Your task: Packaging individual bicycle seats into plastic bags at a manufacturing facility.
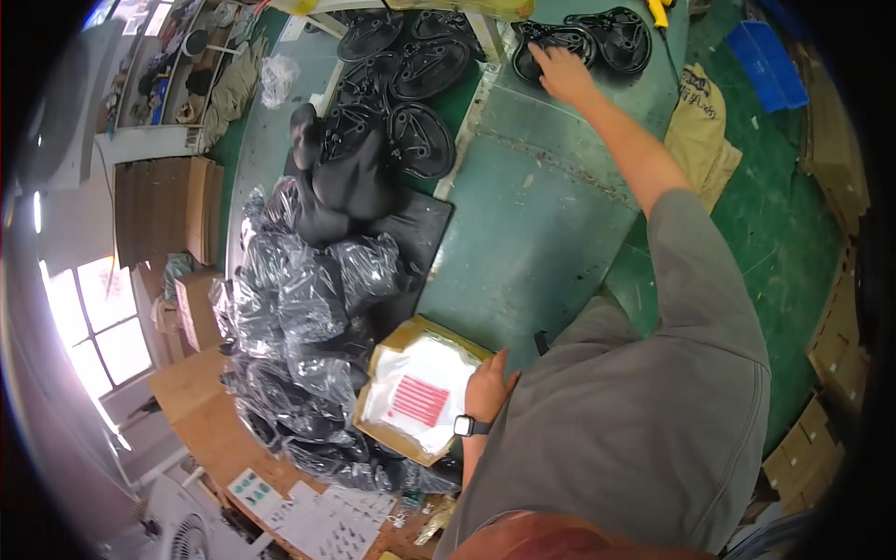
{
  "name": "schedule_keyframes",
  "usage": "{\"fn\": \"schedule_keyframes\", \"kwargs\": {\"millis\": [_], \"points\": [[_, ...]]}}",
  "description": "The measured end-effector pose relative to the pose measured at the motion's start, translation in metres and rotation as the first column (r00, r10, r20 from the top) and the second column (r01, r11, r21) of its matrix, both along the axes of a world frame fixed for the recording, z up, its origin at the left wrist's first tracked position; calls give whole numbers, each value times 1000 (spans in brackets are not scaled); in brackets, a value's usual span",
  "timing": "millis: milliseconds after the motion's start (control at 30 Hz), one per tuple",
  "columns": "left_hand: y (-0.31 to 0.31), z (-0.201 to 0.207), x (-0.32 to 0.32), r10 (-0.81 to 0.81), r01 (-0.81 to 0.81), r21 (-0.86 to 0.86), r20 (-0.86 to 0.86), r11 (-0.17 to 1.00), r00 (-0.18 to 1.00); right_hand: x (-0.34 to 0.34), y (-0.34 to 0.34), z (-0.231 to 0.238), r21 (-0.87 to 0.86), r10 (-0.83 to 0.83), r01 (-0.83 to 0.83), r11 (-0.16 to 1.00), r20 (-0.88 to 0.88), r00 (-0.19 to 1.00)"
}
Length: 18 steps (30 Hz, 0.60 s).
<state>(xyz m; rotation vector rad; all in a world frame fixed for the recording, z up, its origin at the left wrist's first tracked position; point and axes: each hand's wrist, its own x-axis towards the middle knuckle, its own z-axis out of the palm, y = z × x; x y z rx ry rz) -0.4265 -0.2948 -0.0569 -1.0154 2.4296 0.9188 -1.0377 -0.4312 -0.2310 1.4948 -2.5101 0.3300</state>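
My right arm stretches far forward, and my right hand (562, 75) is over the near edge of a black moulded plastic shell (581, 43). Its fingers are stretched out and touch the shell; the fingertips are small in the picture. A second black shell (623, 42) lies just to the right. Low down, my left hand (487, 390), with a dark watch on its wrist, rests at the right edge of an open cardboard box (425, 329). The fingers of this hand are extended. Inside the box lies a white plastic bag (387, 383) with red print.
Several black shells (431, 70) are stacked at the far left of the green table (518, 233). Nearer are a black padded piece (350, 182) and a heap of clear-wrapped black items (308, 299). Beyond the table's right edge are a cloth sack (700, 131) and a blue bin (765, 65).
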Motion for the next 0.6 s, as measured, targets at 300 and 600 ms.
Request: {"fn": "schedule_keyframes", "kwargs": {"millis": [300, 600], "points": [[-89, -24, -114, -100, 100, -28, 20, 995, 995, 6, -22, -36, 274, -37, 11, 962, 92, 995], [-107, -111, -225, -314, 259, -278, -175, 925, 933, 51, 31, 64, 144, -59, -109, 984, 828, 557]]}}
